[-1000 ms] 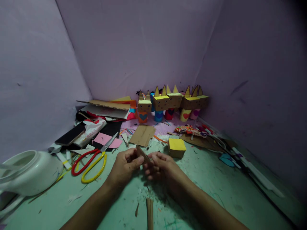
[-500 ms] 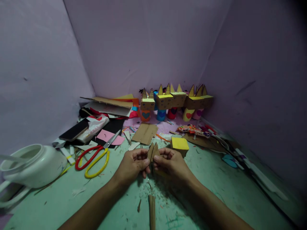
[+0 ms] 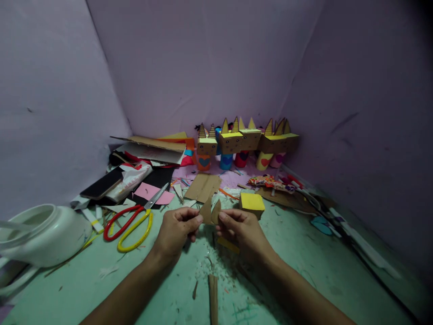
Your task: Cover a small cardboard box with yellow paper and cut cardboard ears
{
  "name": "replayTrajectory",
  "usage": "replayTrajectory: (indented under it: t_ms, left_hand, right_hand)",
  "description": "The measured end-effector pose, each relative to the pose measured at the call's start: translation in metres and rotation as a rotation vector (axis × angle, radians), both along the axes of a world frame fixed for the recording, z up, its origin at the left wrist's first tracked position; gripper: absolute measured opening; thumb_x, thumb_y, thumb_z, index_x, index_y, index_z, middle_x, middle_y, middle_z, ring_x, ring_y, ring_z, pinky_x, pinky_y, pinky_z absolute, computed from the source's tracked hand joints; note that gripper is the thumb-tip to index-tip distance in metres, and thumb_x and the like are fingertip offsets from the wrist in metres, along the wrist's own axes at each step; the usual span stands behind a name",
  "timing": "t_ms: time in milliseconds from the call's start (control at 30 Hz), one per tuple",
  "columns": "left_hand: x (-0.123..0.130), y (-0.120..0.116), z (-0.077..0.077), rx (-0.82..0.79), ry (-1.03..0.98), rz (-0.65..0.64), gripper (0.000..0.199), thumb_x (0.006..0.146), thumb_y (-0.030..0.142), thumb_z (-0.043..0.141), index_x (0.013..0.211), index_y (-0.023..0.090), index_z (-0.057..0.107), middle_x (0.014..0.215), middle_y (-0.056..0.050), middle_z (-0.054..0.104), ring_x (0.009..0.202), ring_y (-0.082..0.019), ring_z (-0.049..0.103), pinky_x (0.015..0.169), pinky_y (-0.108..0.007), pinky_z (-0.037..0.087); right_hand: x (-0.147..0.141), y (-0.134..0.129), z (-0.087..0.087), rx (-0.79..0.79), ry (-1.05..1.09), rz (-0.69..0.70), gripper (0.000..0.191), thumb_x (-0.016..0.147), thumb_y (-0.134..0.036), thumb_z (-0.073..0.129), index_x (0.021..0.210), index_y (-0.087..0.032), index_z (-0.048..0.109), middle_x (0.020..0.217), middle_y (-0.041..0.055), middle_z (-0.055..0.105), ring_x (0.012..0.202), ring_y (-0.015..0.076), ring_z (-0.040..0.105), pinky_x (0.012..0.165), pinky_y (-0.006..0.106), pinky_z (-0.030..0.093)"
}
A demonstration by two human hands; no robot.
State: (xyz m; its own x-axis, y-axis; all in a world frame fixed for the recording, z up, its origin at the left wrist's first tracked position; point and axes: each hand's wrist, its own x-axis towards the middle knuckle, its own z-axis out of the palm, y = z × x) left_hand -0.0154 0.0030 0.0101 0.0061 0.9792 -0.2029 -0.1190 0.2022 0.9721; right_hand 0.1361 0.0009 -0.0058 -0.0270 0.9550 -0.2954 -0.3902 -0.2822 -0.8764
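Note:
My left hand (image 3: 181, 227) is closed, pinching a pointed brown cardboard piece (image 3: 206, 212) between thumb and fingers. A second pointed cardboard piece (image 3: 215, 213) is pinched in my right hand (image 3: 241, 227), its tip also upward. The two pieces stand side by side, nearly touching at their lower edges. Just behind my right hand sits a cardboard box with a yellow top (image 3: 252, 203). Below that hand a yellow strip (image 3: 228, 245) shows partly. A flat cardboard sheet (image 3: 203, 187) lies beyond my hands, and a folded cardboard strip (image 3: 213, 298) is nearer me.
Scissors with red and yellow handles (image 3: 135, 228) lie left of my hands. A white pot (image 3: 50, 234) stands at the far left. Several box-headed cardboard figures (image 3: 230, 142) line the back wall. Paper scraps and a dark phone-like slab (image 3: 101, 183) lie at left; a cable (image 3: 365, 266) runs along the right.
The two cardboard pieces, pressed close together before, have moved apart and turned more broadly toward me. My left hand has shifted left. The view has moved slightly.

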Motion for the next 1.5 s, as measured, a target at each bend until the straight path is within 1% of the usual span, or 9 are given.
replayTrajectory:
  t_ms: [300,500,700,833,933,1000,1100,1267,1500]
  left_hand:
    - [0.004,-0.001,-0.008,0.000,0.027,-0.002,0.021,0.052,0.024,0.072,0.058,0.013,0.055,0.041,0.006,0.050,0.034,-0.006,0.042,0.032,-0.016,0.033]
    - [0.007,-0.002,-0.010,-0.013,0.077,-0.012,0.025,0.055,0.030,0.069,0.053,0.016,0.048,0.035,0.007,0.045,0.027,-0.004,0.036,0.027,-0.015,0.024]
    - [0.008,-0.003,-0.010,0.037,0.136,-0.016,0.024,0.058,0.030,0.066,0.052,0.016,0.047,0.035,0.007,0.045,0.027,-0.004,0.036,0.028,-0.015,0.024]
    - [0.008,-0.003,-0.006,0.047,0.157,-0.049,0.024,0.056,0.030,0.069,0.055,0.015,0.050,0.037,0.007,0.046,0.029,-0.006,0.038,0.029,-0.016,0.028]
    - [0.008,-0.002,-0.005,-0.037,0.021,-0.097,0.025,0.052,0.027,0.071,0.066,0.014,0.055,0.044,0.005,0.052,0.033,-0.007,0.042,0.030,-0.017,0.033]
    - [0.008,-0.001,-0.004,-0.119,-0.072,-0.135,0.025,0.050,0.023,0.070,0.067,0.013,0.056,0.043,0.005,0.051,0.033,-0.007,0.042,0.030,-0.017,0.033]
    - [0.008,0.001,-0.003,-0.183,-0.125,-0.148,0.020,0.049,0.020,0.068,0.062,0.014,0.053,0.038,0.005,0.049,0.032,-0.006,0.041,0.029,-0.016,0.031]
    - [0.008,0.002,-0.002,-0.179,-0.118,-0.134,0.016,0.050,0.019,0.065,0.058,0.015,0.052,0.036,0.005,0.048,0.030,-0.006,0.039,0.028,-0.015,0.029]
    - [0.008,0.001,-0.005,-0.176,-0.146,-0.154,0.020,0.049,0.018,0.069,0.060,0.015,0.053,0.039,0.005,0.050,0.031,-0.006,0.041,0.028,-0.016,0.032]
  right_hand:
    - [-0.001,-0.003,0.000,0.099,-0.028,0.153,0.029,0.049,-0.033,0.080,0.065,-0.011,0.071,0.052,0.0016,0.064,0.046,0.0097,0.056,0.050,0.022,0.045]
    - [-0.001,-0.004,0.002,0.012,0.042,0.144,0.036,0.044,-0.032,0.082,0.072,-0.013,0.071,0.058,0.0014,0.065,0.049,0.0120,0.058,0.052,0.026,0.047]
    - [-0.003,-0.003,0.001,0.110,0.010,0.149,0.031,0.044,-0.028,0.083,0.067,-0.012,0.069,0.052,-0.0005,0.063,0.044,0.0089,0.052,0.046,0.022,0.043]
    - [-0.002,-0.002,-0.001,0.003,0.055,0.120,0.028,0.042,-0.021,0.082,0.064,-0.012,0.067,0.053,-0.0011,0.063,0.045,0.0094,0.054,0.047,0.022,0.044]
    - [0.000,-0.002,-0.001,-0.102,0.138,0.164,0.020,0.047,-0.016,0.077,0.062,-0.012,0.065,0.053,-0.0007,0.061,0.048,0.0104,0.057,0.051,0.023,0.048]
    - [0.002,-0.001,0.000,-0.135,0.165,0.222,0.014,0.050,-0.013,0.073,0.059,-0.011,0.063,0.052,-0.0012,0.058,0.049,0.0096,0.056,0.050,0.021,0.048]
    - [0.004,-0.001,0.002,-0.160,0.180,0.270,0.010,0.053,-0.012,0.070,0.059,-0.011,0.062,0.052,-0.0015,0.056,0.050,0.0090,0.056,0.049,0.020,0.047]
    - [0.005,0.001,0.004,-0.183,0.179,0.248,0.010,0.057,-0.011,0.070,0.063,-0.012,0.062,0.055,-0.0004,0.059,0.051,0.0104,0.058,0.052,0.023,0.048]
    - [0.004,0.000,0.005,-0.193,0.177,0.227,0.009,0.058,-0.009,0.066,0.063,-0.012,0.060,0.052,-0.0013,0.059,0.050,0.0107,0.059,0.052,0.023,0.049]
